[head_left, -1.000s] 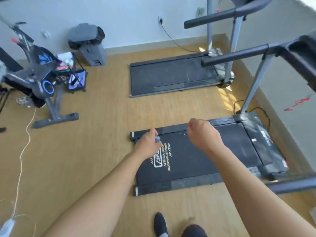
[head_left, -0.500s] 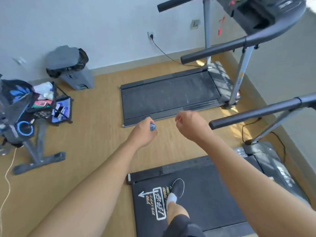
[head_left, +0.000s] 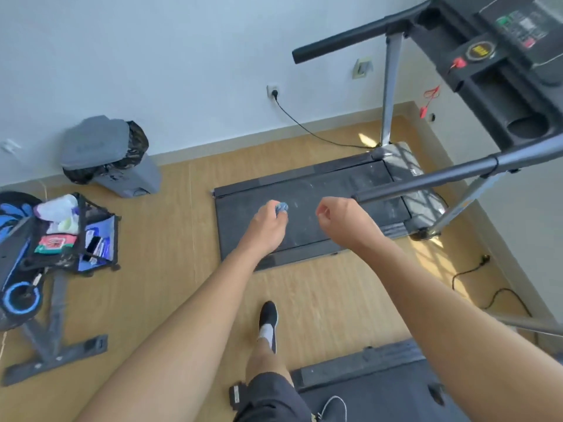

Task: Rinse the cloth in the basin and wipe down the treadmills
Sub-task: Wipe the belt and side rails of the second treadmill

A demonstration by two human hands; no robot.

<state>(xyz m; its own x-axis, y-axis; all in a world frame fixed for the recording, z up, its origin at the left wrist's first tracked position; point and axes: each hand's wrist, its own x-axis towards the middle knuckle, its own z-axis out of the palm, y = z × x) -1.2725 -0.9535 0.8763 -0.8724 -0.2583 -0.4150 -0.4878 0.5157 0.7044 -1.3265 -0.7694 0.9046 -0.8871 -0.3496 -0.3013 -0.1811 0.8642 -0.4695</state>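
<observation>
cloth (head_left: 282, 206), small and blue, bunched into a wad and pinched at the tip of the left hand (head_left: 269, 226), thumb and curled fingers (head_left: 273, 212) clamped on it, only a little of it showing past the knuckles. right hand (head_left: 338, 217) raised level with it and just beside, curled into a loose fist round nothing. both held out in the air, touching no machine. beyond and below them the far treadmill (head_left: 350, 190), flat on the floor (head_left: 182, 254) by the far wall and toward its right corner, long axis running left to right across the view: open belt end to the left, uprights and console (head_left: 511, 41) to the right. so, judged from here: belt's left half straight ahead of and below the cloth, left hand the nearer to that end, right hand the nearer to the dark handrail (head_left: 426, 178), its tip just right of the knuckles, gap in depth hard to tell. one shoe (head_left: 268, 318) on bare floor between that machine and the near treadmill (head_left: 380, 388) at the bottom edge. probably mid-walk toward the far deck, wiping there not yet begun. next move likely a stoop and a reach down with the left hand, strokes best along the belt's length. no basin anywhere in view. at the left edge of the floor, an exercise bike (head_left: 56, 303) hung with a bag (head_left: 97, 239), and a grey bin (head_left: 131, 178) against the wall.
</observation>
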